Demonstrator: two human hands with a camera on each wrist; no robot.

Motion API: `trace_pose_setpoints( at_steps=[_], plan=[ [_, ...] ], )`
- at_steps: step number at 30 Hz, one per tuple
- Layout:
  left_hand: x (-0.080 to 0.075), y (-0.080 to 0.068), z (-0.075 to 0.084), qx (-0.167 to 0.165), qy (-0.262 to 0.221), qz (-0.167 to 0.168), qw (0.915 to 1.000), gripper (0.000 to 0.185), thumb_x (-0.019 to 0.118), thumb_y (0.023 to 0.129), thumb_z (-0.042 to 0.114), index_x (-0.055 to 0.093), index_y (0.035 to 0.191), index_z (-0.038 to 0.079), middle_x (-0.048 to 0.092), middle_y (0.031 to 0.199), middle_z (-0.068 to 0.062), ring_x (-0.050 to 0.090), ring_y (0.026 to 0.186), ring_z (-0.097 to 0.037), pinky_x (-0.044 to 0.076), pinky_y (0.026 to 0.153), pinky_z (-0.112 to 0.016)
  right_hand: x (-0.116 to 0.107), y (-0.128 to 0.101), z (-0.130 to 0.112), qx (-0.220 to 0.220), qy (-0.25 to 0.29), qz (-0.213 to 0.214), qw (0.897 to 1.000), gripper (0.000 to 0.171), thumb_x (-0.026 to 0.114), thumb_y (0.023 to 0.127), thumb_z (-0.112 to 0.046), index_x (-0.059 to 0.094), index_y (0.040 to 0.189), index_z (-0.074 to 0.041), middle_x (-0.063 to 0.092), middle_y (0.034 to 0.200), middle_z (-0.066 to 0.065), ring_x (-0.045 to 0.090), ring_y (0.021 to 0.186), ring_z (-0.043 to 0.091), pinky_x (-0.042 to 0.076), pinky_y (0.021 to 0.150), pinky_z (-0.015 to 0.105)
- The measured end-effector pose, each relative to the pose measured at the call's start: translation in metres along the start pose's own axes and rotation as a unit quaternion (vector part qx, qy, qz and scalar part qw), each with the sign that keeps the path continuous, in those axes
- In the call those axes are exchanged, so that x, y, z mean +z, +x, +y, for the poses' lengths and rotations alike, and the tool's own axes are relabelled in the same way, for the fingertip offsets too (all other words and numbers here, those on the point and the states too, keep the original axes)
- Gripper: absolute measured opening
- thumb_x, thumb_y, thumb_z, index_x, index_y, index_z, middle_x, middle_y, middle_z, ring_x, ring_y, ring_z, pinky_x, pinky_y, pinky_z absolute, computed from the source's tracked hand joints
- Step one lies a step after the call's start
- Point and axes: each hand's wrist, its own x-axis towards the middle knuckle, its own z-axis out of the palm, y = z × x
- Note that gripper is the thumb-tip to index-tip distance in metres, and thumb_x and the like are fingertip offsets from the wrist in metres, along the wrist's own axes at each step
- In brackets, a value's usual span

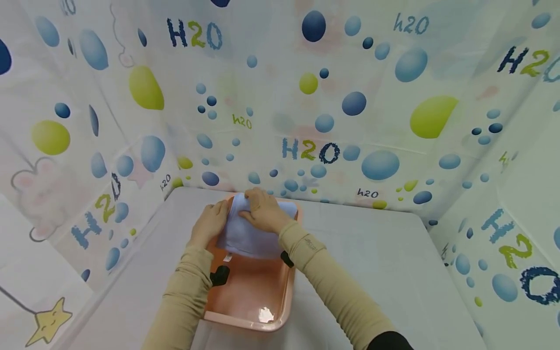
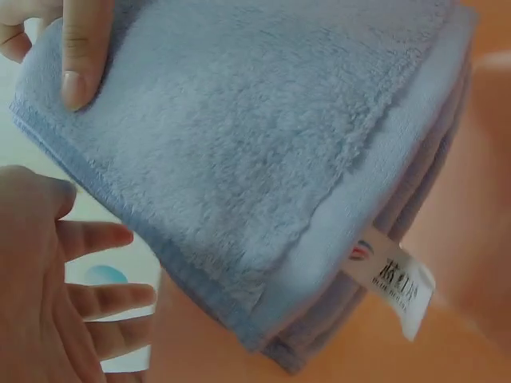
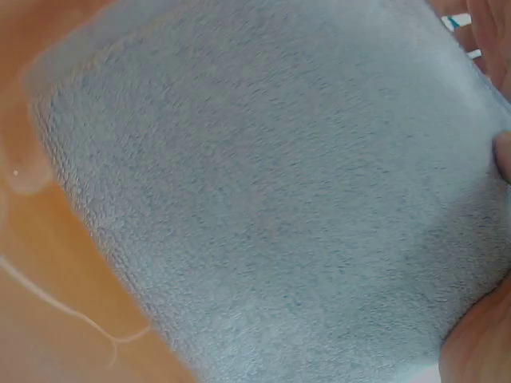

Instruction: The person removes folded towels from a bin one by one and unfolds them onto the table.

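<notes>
A folded light-blue towel lies in the far half of a salmon-pink basin on a white table. My right hand is on top of the towel's far edge, its fingers curled and pinching the fabric; one of these fingers presses on the towel corner. My left hand sits at the towel's left edge, and in the left wrist view its fingers are spread beside the towel and grip nothing. A white label hangs from the towel's fold. The towel fills the right wrist view.
The white table stretches right of the basin. Plastic curtains printed with blue and green bubbles and "H2O" enclose the table at the back and both sides. A glint of light shows on the basin's near floor.
</notes>
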Motion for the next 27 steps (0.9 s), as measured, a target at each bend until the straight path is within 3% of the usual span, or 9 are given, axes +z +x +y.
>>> trace_pose_setpoints(
  at_steps=[5, 9, 14, 16, 20, 24, 27],
  plan=[
    [-0.002, -0.008, 0.007, 0.033, -0.031, 0.032, 0.9985, 0.061, 0.015, 0.101, 0.046, 0.038, 0.142, 0.006, 0.039, 0.141, -0.025, 0.034, 0.133, -0.041, 0.027, 0.109, -0.057, -0.006, -0.003, 0.003, -0.067, -0.002, 0.066, 0.996, 0.038, 0.051, 0.096, -0.029, 0.026, 0.115, -0.007, 0.049, 0.103, 0.011, 0.05, 0.087, 0.023, 0.044, 0.077, 0.033],
    [-0.004, -0.014, 0.011, 0.062, -0.049, 0.024, 0.9966, 0.066, 0.012, 0.099, 0.053, 0.036, 0.144, 0.01, 0.039, 0.145, -0.02, 0.034, 0.135, -0.039, 0.026, 0.11, -0.055, -0.013, -0.005, 0.004, -0.073, 0.02, 0.109, 0.991, 0.027, 0.054, 0.094, -0.024, 0.036, 0.103, -0.006, 0.05, 0.091, 0.009, 0.049, 0.078, 0.021, 0.042, 0.069, 0.03],
    [-0.005, -0.018, 0.013, 0.082, -0.068, 0.016, 0.9942, 0.068, 0.014, 0.096, 0.06, 0.031, 0.146, 0.018, 0.038, 0.147, -0.017, 0.038, 0.132, -0.041, 0.03, 0.107, -0.057, -0.021, -0.009, 0.006, -0.099, 0.012, 0.133, 0.986, 0.029, 0.052, 0.095, -0.02, 0.029, 0.102, -0.005, 0.046, 0.086, 0.01, 0.044, 0.076, 0.021, 0.038, 0.068, 0.03],
    [-0.005, -0.018, 0.014, 0.099, -0.075, 0.013, 0.9922, 0.066, 0.017, 0.096, 0.059, 0.03, 0.146, 0.019, 0.038, 0.147, -0.017, 0.039, 0.132, -0.041, 0.031, 0.107, -0.057, -0.023, -0.012, 0.007, -0.12, -0.004, 0.139, 0.983, 0.033, 0.05, 0.096, -0.019, 0.021, 0.104, -0.006, 0.045, 0.087, 0.01, 0.042, 0.076, 0.021, 0.037, 0.069, 0.03],
    [-0.004, -0.02, 0.017, 0.136, -0.084, 0.008, 0.9871, 0.063, 0.029, 0.096, 0.056, 0.03, 0.146, 0.019, 0.04, 0.147, -0.014, 0.04, 0.132, -0.038, 0.032, 0.107, -0.055, -0.026, -0.016, 0.009, -0.132, 0.003, 0.16, 0.978, 0.034, 0.052, 0.095, -0.017, 0.02, 0.103, -0.007, 0.044, 0.088, 0.009, 0.039, 0.076, 0.019, 0.036, 0.069, 0.029],
    [-0.004, -0.022, 0.019, 0.171, -0.08, 0.012, 0.982, 0.065, 0.044, 0.092, 0.054, 0.032, 0.145, 0.018, 0.044, 0.144, -0.012, 0.046, 0.129, -0.035, 0.037, 0.104, -0.053, -0.03, -0.019, 0.01, -0.128, 0.02, 0.174, 0.976, 0.029, 0.053, 0.094, -0.016, 0.027, 0.101, -0.006, 0.046, 0.088, 0.008, 0.04, 0.077, 0.018, 0.036, 0.071, 0.029],
    [-0.005, -0.024, 0.021, 0.183, -0.067, 0.029, 0.9804, 0.066, 0.052, 0.088, 0.055, 0.037, 0.142, 0.019, 0.053, 0.134, -0.01, 0.056, 0.116, -0.03, 0.045, 0.095, -0.049, -0.034, -0.021, 0.01, -0.127, 0.043, 0.182, 0.974, 0.021, 0.055, 0.092, -0.015, 0.037, 0.093, -0.005, 0.049, 0.084, 0.007, 0.042, 0.075, 0.018, 0.036, 0.07, 0.03]
  ],
)
